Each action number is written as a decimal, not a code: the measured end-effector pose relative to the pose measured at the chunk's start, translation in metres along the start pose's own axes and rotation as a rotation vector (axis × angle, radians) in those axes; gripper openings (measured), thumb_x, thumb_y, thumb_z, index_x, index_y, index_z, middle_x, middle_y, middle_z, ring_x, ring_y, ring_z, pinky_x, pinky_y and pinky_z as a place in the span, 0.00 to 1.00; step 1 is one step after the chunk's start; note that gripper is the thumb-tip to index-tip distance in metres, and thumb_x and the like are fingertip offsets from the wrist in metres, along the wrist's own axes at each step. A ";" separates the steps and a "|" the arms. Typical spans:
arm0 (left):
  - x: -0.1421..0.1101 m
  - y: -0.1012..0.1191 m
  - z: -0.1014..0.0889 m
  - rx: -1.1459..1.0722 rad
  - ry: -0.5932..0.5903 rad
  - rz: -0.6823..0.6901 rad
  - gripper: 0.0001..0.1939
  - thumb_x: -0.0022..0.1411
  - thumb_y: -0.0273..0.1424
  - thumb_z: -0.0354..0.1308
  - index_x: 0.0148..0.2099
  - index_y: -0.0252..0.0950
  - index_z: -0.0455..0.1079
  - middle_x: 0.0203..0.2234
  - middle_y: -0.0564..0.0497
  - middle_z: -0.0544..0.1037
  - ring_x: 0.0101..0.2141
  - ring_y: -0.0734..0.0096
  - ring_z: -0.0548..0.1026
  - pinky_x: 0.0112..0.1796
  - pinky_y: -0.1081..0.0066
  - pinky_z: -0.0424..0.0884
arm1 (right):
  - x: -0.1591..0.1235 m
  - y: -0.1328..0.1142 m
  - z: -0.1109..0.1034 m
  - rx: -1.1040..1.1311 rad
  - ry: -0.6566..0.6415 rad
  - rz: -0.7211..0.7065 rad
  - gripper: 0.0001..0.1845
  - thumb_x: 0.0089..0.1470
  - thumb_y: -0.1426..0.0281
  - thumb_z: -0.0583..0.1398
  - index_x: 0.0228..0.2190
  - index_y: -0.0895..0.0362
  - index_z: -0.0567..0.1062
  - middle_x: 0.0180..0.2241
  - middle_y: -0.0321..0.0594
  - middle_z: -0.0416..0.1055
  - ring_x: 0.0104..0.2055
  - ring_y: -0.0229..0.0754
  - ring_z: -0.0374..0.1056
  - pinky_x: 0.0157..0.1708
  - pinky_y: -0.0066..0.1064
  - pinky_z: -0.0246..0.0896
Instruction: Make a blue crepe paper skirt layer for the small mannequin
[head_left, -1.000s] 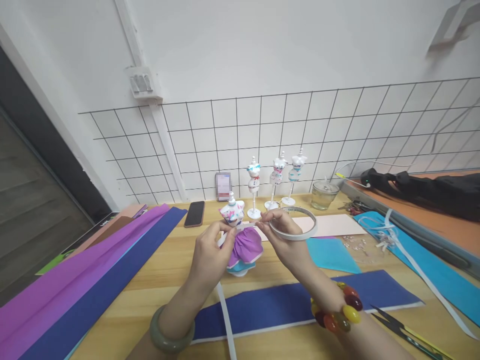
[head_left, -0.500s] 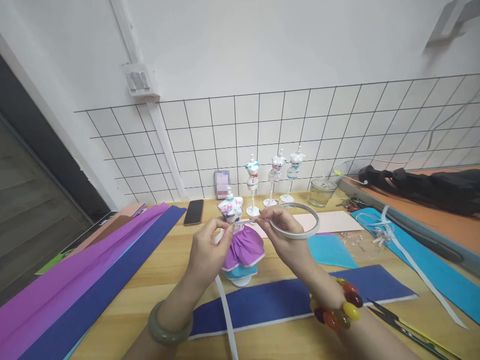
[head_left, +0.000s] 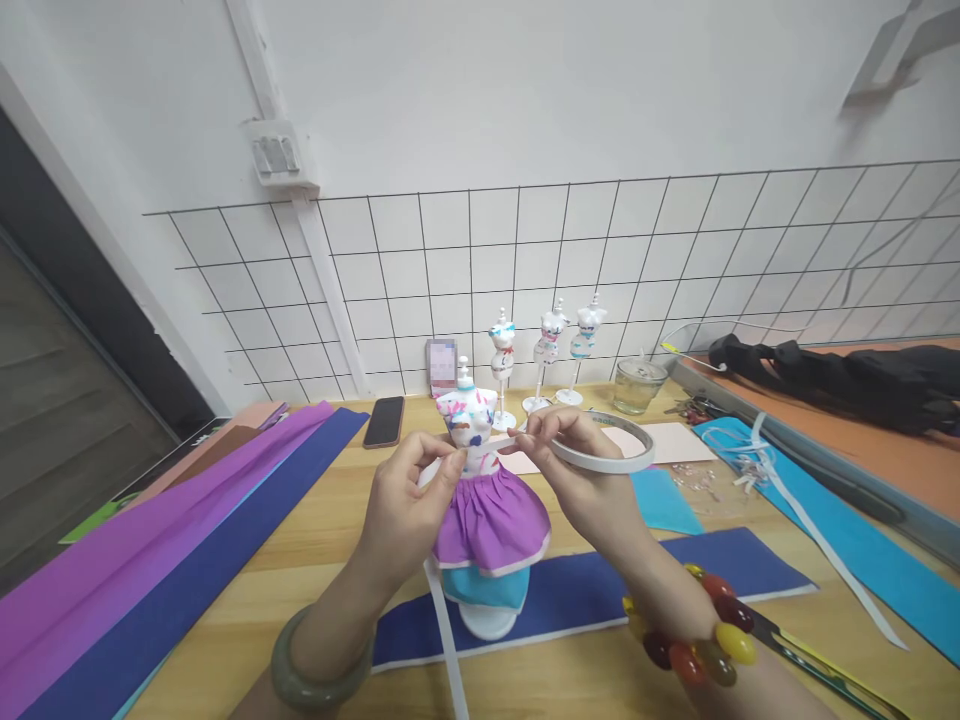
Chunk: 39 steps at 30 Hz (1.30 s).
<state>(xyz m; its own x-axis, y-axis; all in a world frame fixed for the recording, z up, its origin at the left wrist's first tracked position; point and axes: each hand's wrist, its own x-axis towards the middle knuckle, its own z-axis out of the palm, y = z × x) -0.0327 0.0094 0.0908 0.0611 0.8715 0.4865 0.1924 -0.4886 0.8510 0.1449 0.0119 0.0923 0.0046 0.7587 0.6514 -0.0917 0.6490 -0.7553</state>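
My left hand (head_left: 412,500) pinches a thin white tape strip (head_left: 442,630) between thumb and fingers; its tail hangs to the bottom edge of the view. In my right hand (head_left: 574,450) is a narrow white tape roll (head_left: 641,452), looped around the fingers, while thumb and fingertip pinch the tape. A short taut stretch runs between both hands, across the waist of a small mannequin (head_left: 471,425). It wears a gathered purple skirt (head_left: 491,520) over a light-blue layer (head_left: 487,585) and stands on a white base (head_left: 487,622). Whether the tape touches its waist I cannot tell.
A dark blue paper strip (head_left: 577,600) lies under the hands, scissors (head_left: 832,670) to the right. Three mannequins (head_left: 502,345), a phone (head_left: 384,422) and a glass (head_left: 640,385) stand or lie behind. Purple sheets (head_left: 187,500) lie left, blue sheets (head_left: 862,540) right.
The skirted mannequin now shows larger and nearer, its waist close behind the stretched tape. The tape roll has shifted slightly right. Both hands keep their pinch.
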 end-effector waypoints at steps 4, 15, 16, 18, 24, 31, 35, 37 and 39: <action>-0.001 0.007 0.000 -0.061 -0.001 0.011 0.06 0.60 0.33 0.56 0.32 0.37 0.64 0.28 0.55 0.72 0.33 0.75 0.70 0.35 0.77 0.65 | -0.001 -0.008 0.002 0.027 -0.006 0.040 0.09 0.55 0.74 0.59 0.26 0.55 0.63 0.30 0.33 0.62 0.34 0.36 0.68 0.34 0.30 0.65; -0.004 0.010 -0.003 -0.263 -0.054 -0.067 0.08 0.58 0.34 0.58 0.31 0.36 0.64 0.25 0.55 0.69 0.29 0.77 0.67 0.31 0.77 0.63 | -0.002 -0.012 0.001 0.136 -0.053 0.123 0.11 0.53 0.75 0.60 0.26 0.55 0.62 0.29 0.31 0.63 0.30 0.34 0.67 0.32 0.29 0.62; -0.004 0.010 -0.004 -0.282 -0.064 -0.077 0.08 0.58 0.34 0.58 0.30 0.36 0.64 0.26 0.55 0.69 0.29 0.77 0.66 0.31 0.77 0.63 | -0.001 -0.012 0.001 0.139 -0.053 0.124 0.11 0.53 0.75 0.60 0.26 0.55 0.62 0.28 0.31 0.63 0.30 0.34 0.67 0.32 0.29 0.62; -0.005 0.009 -0.004 -0.327 -0.075 -0.102 0.09 0.57 0.34 0.59 0.30 0.36 0.64 0.25 0.55 0.69 0.27 0.76 0.66 0.30 0.76 0.63 | 0.000 -0.013 0.002 0.152 -0.061 0.129 0.11 0.53 0.75 0.61 0.26 0.55 0.63 0.28 0.31 0.63 0.29 0.33 0.66 0.32 0.29 0.62; -0.005 0.013 -0.004 -0.464 -0.152 -0.161 0.10 0.55 0.34 0.61 0.28 0.36 0.63 0.23 0.54 0.69 0.25 0.76 0.67 0.27 0.76 0.63 | -0.003 -0.013 0.005 0.293 -0.121 0.190 0.10 0.51 0.75 0.62 0.26 0.56 0.64 0.26 0.31 0.66 0.28 0.32 0.67 0.31 0.27 0.63; -0.004 0.015 -0.004 -0.657 -0.374 -0.209 0.09 0.55 0.33 0.60 0.30 0.36 0.62 0.25 0.53 0.73 0.25 0.73 0.72 0.28 0.74 0.65 | -0.001 -0.005 0.000 0.443 -0.313 0.377 0.25 0.48 0.70 0.65 0.48 0.55 0.66 0.28 0.33 0.68 0.25 0.33 0.65 0.24 0.26 0.63; -0.003 0.011 0.000 -0.684 -0.456 -0.269 0.14 0.51 0.35 0.64 0.28 0.37 0.60 0.26 0.51 0.73 0.27 0.69 0.73 0.29 0.71 0.67 | 0.001 -0.008 -0.007 0.411 -0.469 0.349 0.12 0.50 0.68 0.64 0.37 0.58 0.74 0.24 0.33 0.67 0.22 0.32 0.61 0.22 0.25 0.59; -0.004 0.009 0.002 -0.728 -0.463 -0.310 0.18 0.48 0.36 0.66 0.27 0.36 0.58 0.26 0.51 0.73 0.28 0.68 0.73 0.30 0.70 0.67 | 0.001 -0.010 -0.009 0.382 -0.506 0.317 0.06 0.51 0.68 0.62 0.29 0.59 0.75 0.21 0.33 0.65 0.21 0.31 0.59 0.21 0.25 0.57; -0.006 0.007 0.005 -0.777 -0.448 -0.344 0.19 0.46 0.36 0.67 0.26 0.36 0.57 0.26 0.51 0.73 0.28 0.68 0.73 0.31 0.69 0.67 | 0.000 -0.014 -0.009 0.373 -0.516 0.308 0.06 0.52 0.68 0.62 0.27 0.58 0.74 0.20 0.33 0.65 0.20 0.31 0.57 0.20 0.25 0.55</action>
<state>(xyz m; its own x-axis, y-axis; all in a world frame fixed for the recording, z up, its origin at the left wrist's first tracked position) -0.0265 0.0012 0.0930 0.5223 0.8285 0.2018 -0.4235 0.0465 0.9047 0.1547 0.0035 0.1020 -0.5407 0.7210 0.4333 -0.3489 0.2765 -0.8954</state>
